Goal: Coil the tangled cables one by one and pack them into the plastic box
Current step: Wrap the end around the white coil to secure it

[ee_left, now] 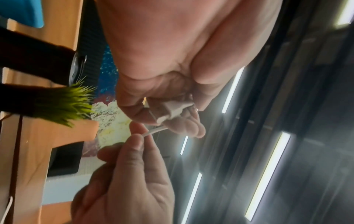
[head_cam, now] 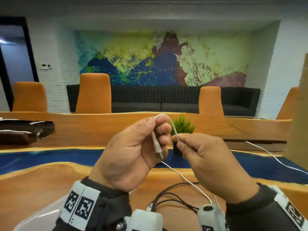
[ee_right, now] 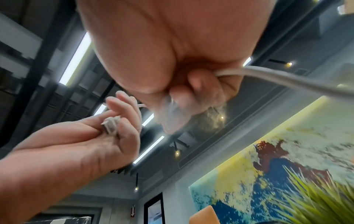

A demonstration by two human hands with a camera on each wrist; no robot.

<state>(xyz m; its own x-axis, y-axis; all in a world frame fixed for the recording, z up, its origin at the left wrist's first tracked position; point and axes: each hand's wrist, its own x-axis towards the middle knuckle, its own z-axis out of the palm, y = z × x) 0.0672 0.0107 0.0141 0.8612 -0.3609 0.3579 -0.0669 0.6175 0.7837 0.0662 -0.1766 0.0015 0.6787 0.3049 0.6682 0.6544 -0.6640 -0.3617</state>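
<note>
Thin white cable (head_cam: 173,127) arches between hands: left (head_cam: 131,152) grips its plug end, right (head_cam: 208,157) pinches the cord.

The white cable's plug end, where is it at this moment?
In the head view the plug end sits in the left hand, held up centre-frame over the table, just left of the right hand pinching the same white cable.

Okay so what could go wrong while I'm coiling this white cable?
The white cable trails down over the black cables on the table; pulling may drag or snag them. The right hand only pinches it, so it could slip. The left hand holds the plug end with one small loop, which may spring open.
</note>
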